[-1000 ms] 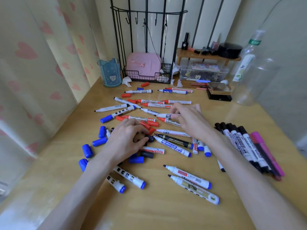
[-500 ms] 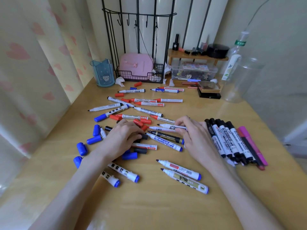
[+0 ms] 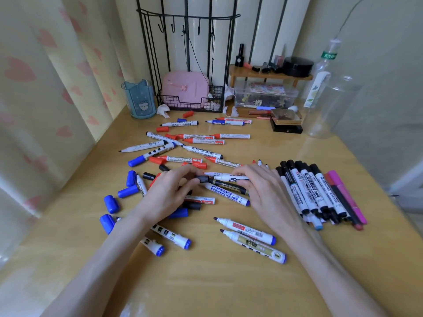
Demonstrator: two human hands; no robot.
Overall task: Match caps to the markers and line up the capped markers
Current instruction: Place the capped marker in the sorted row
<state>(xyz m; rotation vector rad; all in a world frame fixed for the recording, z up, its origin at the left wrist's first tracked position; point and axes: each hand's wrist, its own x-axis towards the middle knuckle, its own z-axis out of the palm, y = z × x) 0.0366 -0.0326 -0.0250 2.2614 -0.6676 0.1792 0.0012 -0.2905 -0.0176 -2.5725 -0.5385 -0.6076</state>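
- The left hand (image 3: pixel 169 193) rests on the desk (image 3: pixel 217 282) in the middle of the scattered pile. Its grip is narrow, with the fingertips pinching a black cap (image 3: pixel 202 179).
- The right hand (image 3: pixel 265 191) lies just to the right. Its grip is curled round a white marker (image 3: pixel 225 177), whose bare tip points left.
- The black cap sits just beside the tip end of the white marker. Whether they touch cannot be told.
- A black-and-gold marker (image 3: pixel 231 186) lies uncapped directly below the white marker, partly under the right fingers.
- A row of capped black markers (image 3: pixel 306 191) lies side by side at the right of the desk, touching the right hand's edge. Magenta markers (image 3: pixel 343 193) lie on the row's outer side.
- Loose blue caps (image 3: pixel 111 204) lie left of the left hand, and red caps (image 3: pixel 162 129) lie farther back.
- Two uncapped blue-ended markers (image 3: pixel 246 229) lie between the forearms.
- A blue pen holder (image 3: pixel 139 99) and a wire rack (image 3: pixel 190 104) stand at the back.
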